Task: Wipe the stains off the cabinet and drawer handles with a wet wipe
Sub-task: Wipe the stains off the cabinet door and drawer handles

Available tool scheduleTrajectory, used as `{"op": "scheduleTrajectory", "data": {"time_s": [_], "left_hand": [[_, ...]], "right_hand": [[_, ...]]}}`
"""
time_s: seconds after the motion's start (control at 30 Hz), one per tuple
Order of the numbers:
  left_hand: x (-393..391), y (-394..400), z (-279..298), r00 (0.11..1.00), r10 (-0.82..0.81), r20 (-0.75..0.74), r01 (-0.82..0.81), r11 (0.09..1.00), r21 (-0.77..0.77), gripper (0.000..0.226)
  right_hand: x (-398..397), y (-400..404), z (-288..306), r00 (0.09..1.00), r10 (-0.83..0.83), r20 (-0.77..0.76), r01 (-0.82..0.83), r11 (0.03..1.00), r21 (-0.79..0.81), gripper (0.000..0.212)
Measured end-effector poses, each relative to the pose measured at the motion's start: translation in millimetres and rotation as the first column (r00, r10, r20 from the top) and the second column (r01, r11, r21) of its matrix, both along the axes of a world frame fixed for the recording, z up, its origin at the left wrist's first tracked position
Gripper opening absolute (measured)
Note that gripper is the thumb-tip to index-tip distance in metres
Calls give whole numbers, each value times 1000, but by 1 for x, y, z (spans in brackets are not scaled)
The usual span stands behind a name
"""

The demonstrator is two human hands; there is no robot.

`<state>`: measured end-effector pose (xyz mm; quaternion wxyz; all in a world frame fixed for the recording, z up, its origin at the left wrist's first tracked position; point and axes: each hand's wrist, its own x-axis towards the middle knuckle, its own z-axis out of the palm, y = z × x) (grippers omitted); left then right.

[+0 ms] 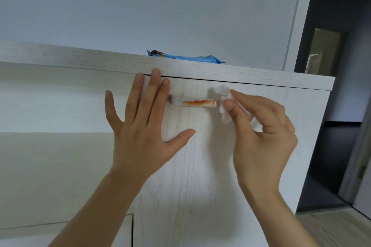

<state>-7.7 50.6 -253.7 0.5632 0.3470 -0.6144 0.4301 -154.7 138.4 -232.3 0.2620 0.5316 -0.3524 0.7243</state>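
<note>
my right hand (261,132) pinches the wet wipe (223,104) at the right end of the stained handle (197,102), mid-frame, its long axis running leftward toward my left hand (140,126), flat and spread on the door (200,166).

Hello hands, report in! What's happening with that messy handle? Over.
Left hand flat on pale wooden door. Right hand pinches white wet wipe at white handle. Orange stain unwiped. Nothing blocking.

The left hand (140,126) hides the handle's (192,103) left end; the packet's (186,58) print is unreadable.
</note>
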Motion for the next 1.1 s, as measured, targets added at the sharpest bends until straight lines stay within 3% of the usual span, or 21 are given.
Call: {"op": "scheduleTrajectory", "data": {"time_s": [0.17, 0.27, 0.37, 0.7, 0.83, 0.97, 1.1], "left_hand": [[1, 0, 1, 1000, 3, 7, -3, 1000, 4, 85], [1, 1, 0, 1000, -2, 7, 2, 1000, 7, 85], [0, 1, 0, 1000, -1, 9, 1, 1000, 8, 85], [1, 1, 0, 1000, 18, 13, -18, 1000, 1, 85], [1, 1, -1, 1000, 27, 14, -27, 1000, -6, 85], [0, 0, -1, 1000, 20, 11, -20, 1000, -5, 85], [1, 0, -1, 1000, 12, 7, -12, 1000, -9, 84]], "right_hand": [[6, -3, 0, 990, -98, -99, 97, 995, -19, 22], [-2, -7, 1, 998, -61, -33, 60, 998, -9, 21], [0, -7, -3, 984, -109, -138, 106, 994, -28, 21], [4, -5, -4, 975, -96, -200, 93, 995, -24, 23], [-3, -3, -2, 997, -17, -73, 16, 1000, -9, 21], [3, -7, -1, 989, -30, -148, 27, 999, -17, 20], [7, -10, 0, 996, -6, -88, 4, 1000, -29, 19]]}}
